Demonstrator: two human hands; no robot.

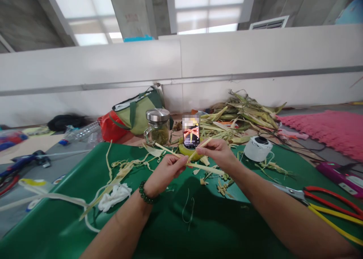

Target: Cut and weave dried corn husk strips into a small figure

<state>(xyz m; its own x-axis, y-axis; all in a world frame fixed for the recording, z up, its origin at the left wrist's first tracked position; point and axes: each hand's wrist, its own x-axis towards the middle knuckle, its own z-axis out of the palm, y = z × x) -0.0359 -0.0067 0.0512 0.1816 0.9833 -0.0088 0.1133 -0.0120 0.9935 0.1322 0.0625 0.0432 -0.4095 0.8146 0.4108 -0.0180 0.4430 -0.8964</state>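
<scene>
Pale yellow-green corn husk strips (208, 169) cross between my two hands above the green mat. My left hand (172, 168), with a dark green bead bracelet at the wrist, pinches the strips where they cross. In my right hand (217, 153) the fingertips grip one strip that slants up to the right. Just behind the hands a phone (191, 132) leans upright on a yellow-green stand (188, 152), its screen lit. Small husk scraps (224, 189) lie under my right forearm, and a thin loop of thread (188, 210) rests on the mat in front.
Scissors (306, 196) with red and yellow handles lie at the right, near a white thread roll (257, 148). A glass jar (157, 128) stands behind the mat (85, 176). Dried husks (246, 115) are heaped at the back. White cloth (115, 197) lies left.
</scene>
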